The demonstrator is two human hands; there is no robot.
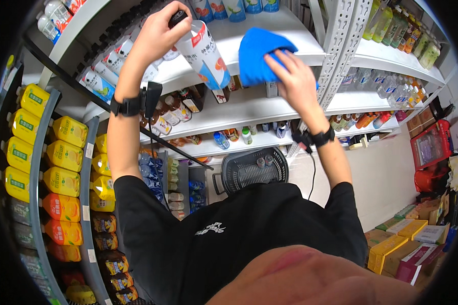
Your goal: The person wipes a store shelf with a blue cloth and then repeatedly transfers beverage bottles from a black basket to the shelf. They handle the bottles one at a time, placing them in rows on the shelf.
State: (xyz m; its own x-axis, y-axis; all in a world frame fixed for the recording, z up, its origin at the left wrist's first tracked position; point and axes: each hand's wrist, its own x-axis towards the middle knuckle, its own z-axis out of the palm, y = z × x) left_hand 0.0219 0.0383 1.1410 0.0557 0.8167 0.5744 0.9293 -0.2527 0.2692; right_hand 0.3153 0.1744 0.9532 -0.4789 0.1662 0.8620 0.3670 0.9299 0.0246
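Note:
My left hand [158,32] grips a large plastic drink bottle [208,57] around its black cap. The bottle hangs tilted in front of the white shelf, its printed label in white, blue and red facing me. My right hand [299,82] holds a folded blue cloth [253,57], which is to the right of the bottle and overlaps the front edge of the upper shelf [290,34]. Similar bottles with black caps [108,63] stand in rows on that shelf at the left. More blue-and-white bottles [234,9] stand at its back.
Lower shelves hold brown-drink bottles [168,110] and small bottles [246,135]. A dark plastic basket [253,171] with small containers sits on the floor. A black bar [118,112] slants across the left. Yellow juice jugs [65,156] fill the left racks; cartons [389,251] stand lower right.

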